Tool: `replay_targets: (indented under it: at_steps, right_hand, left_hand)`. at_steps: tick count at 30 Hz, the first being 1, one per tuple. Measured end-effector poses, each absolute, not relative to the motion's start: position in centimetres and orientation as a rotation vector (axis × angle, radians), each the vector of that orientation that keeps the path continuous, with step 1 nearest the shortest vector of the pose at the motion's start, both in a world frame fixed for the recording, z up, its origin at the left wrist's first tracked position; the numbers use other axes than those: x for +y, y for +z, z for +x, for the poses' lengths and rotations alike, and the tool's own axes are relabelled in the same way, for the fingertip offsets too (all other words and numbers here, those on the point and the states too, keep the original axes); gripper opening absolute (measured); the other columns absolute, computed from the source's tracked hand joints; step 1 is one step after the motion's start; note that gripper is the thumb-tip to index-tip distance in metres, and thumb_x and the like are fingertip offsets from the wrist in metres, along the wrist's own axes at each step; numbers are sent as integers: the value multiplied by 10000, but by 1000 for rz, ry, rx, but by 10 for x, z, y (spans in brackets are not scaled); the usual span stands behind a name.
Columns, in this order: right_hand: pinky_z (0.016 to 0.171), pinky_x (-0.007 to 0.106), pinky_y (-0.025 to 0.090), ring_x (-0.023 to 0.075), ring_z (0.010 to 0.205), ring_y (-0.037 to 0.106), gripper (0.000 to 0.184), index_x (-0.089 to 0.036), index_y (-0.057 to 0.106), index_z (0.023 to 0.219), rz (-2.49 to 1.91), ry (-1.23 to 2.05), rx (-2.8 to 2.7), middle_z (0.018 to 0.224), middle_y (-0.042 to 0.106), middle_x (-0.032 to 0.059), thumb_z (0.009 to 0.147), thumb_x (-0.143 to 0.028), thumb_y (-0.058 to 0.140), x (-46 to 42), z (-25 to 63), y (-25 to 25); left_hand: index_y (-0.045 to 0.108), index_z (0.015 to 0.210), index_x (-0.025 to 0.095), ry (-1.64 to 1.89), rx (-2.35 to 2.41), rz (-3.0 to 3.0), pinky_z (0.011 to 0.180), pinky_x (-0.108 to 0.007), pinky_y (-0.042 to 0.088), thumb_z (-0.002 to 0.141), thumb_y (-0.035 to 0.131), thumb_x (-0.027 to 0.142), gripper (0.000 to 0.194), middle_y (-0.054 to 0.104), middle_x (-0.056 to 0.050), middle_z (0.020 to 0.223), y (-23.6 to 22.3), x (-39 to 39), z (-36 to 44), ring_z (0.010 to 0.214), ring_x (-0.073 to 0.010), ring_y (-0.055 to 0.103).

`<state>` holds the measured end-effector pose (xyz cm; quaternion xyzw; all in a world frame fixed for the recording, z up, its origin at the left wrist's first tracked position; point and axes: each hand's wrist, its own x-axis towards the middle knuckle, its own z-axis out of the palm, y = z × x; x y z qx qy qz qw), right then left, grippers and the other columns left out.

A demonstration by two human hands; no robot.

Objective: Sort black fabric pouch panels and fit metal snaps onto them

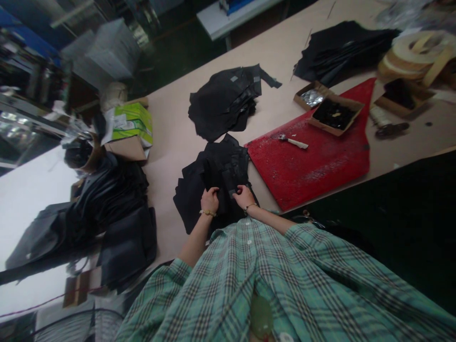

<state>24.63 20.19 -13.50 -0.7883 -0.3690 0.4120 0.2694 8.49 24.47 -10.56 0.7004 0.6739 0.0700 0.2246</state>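
Note:
My left hand [210, 199] and my right hand [243, 196] both rest, fingers curled, on a stack of black cut pieces [217, 173] at the near edge of the beige table [171, 137]. Each hand pinches the top black piece, the left at its left side, the right at a small tab near the middle. Both wrists wear thin bracelets. My green plaid sleeves fill the lower part of the view.
A second heap of black pieces [226, 102] lies further back. A red cutting mat [313, 161] to the right carries a white-handled tool [294, 141] and cardboard trays [335, 114]. More black material [338, 50], tape rolls [413, 57], black bags [110, 209] and a green box [131, 123] lie around.

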Motion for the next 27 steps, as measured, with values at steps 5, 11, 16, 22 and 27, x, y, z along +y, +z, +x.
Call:
replay_targets:
  at_steps: [5,11,16,22,27]
  right_hand:
    - [951,314,501,188,1013,672,348,-141,666,1115,-2065,1133,-952,1120,704,108,768,-163,661,198,244,-137]
    - [900,315,535,173,951,696,371,-139,670,1079,-1986,1223,-744,1013,733,89,711,-98,675,193,246,-148]
    - [867,305,531,177,902,699,219,-158,718,935,-1935,1301,-810,944,742,60,721,-203,726,190,245,-144]
    - [781,278,509,180,808,670,306,-161,710,1099,-1898,1193,-1211,891,728,47,806,-213,643,191,234,-116]
    - [805,279,492,173,831,625,559,-189,544,1377,-1675,1203,-1638,957,678,47,824,-212,625,199,216,-102]
  left_hand:
    - [712,1104,268,169,1855,1941,814,-317,500,925,479,241,295,601,-99,1122,-106,242,90,941,-221,630]
    - [721,1097,261,170,1868,1905,805,-346,501,928,462,252,309,593,-119,1142,-109,239,95,931,-242,637]
    - [726,1080,255,170,1867,1843,879,-352,495,920,463,247,308,628,-110,1104,-110,243,93,947,-228,635]
    - [722,952,245,285,1781,1805,1041,-380,428,887,456,168,284,720,-42,990,-107,249,80,1086,-218,607]
    - [715,947,210,389,1689,1806,1073,-367,398,895,498,257,228,731,-37,999,-93,254,70,999,-193,642]
